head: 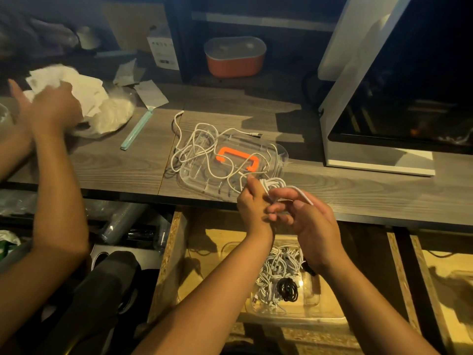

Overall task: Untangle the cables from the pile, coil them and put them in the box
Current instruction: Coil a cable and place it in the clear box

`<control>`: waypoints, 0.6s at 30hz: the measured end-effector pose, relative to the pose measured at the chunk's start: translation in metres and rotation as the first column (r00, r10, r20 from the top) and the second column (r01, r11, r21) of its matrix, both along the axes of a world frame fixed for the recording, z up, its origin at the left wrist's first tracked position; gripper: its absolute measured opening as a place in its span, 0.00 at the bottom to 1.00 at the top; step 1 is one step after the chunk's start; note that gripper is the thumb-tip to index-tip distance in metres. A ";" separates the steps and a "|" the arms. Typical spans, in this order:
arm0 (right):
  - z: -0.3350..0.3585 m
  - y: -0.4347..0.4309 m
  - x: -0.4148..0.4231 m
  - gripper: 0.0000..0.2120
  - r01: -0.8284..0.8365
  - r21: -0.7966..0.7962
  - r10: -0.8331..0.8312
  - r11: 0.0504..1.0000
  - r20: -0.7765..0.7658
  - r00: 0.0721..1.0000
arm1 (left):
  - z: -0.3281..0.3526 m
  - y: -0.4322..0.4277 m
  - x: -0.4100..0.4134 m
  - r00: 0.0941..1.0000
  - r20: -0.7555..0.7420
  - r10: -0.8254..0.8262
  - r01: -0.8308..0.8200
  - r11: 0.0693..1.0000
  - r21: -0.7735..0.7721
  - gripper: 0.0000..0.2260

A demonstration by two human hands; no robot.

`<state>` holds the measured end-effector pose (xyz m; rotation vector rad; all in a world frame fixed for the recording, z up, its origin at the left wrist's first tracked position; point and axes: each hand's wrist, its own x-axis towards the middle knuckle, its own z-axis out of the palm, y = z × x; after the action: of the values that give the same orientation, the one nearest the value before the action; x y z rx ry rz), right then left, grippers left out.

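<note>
A tangle of white cables (204, 147) lies on a clear lid with an orange handle (238, 160) on the wooden counter (358, 190). At the counter's front edge my left hand (252, 201) pinches one white cable. My right hand (304, 221) grips a small bundle of the same cable, and a cable end (304, 196) sticks out over its fingers. Below the counter, a clear box (294, 316) holds several coiled white cables (276, 272) and a black coil (288, 289).
Another person's hands (51, 103) work on crumpled white paper (84, 88) at the far left. A teal stick (137, 129) lies on the counter. A white appliance (358, 80) stands on the right and an orange pot (235, 60) on the back shelf.
</note>
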<state>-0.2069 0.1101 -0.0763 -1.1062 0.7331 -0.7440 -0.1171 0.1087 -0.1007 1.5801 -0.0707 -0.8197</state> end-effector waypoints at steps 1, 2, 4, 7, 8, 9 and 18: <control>-0.001 0.000 -0.001 0.13 -0.005 -0.008 0.004 1.000 -0.021 1.000 | 0.000 0.000 -0.001 1.000 0.001 0.013 -0.013 1.000 0.000 0.21; -0.002 0.000 -0.001 0.10 0.002 -0.034 -0.004 0.999 -0.051 0.999 | 0.000 0.001 -0.001 1.000 0.023 0.015 -0.016 1.000 0.010 0.21; -0.006 0.003 0.000 0.09 0.031 -0.150 -0.055 0.988 -0.158 0.986 | 0.000 0.002 -0.002 0.996 0.088 0.027 -0.031 0.998 0.046 0.21; -0.013 0.007 -0.001 0.08 0.053 -0.301 -0.134 0.952 -0.255 0.958 | -0.005 0.005 -0.004 0.993 0.107 0.045 -0.049 0.998 0.038 0.20; -0.014 0.006 -0.002 0.07 0.045 -0.328 -0.141 0.943 -0.276 0.951 | -0.005 0.006 -0.005 0.991 0.130 0.034 -0.039 0.999 0.035 0.20; -0.013 0.006 -0.003 0.07 0.025 -0.350 -0.138 0.936 -0.300 0.944 | -0.006 0.007 -0.006 0.987 0.157 0.019 -0.025 0.999 0.038 0.20; -0.017 0.016 -0.008 0.08 -0.157 -0.622 -0.143 0.767 -0.404 0.903 | -0.012 0.006 0.002 0.972 0.234 0.011 -0.029 0.997 0.073 0.21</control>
<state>-0.2145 0.1262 -0.0936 -1.9572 0.8672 -0.7742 -0.1150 0.1145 -0.1124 1.7419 -0.1947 -0.6240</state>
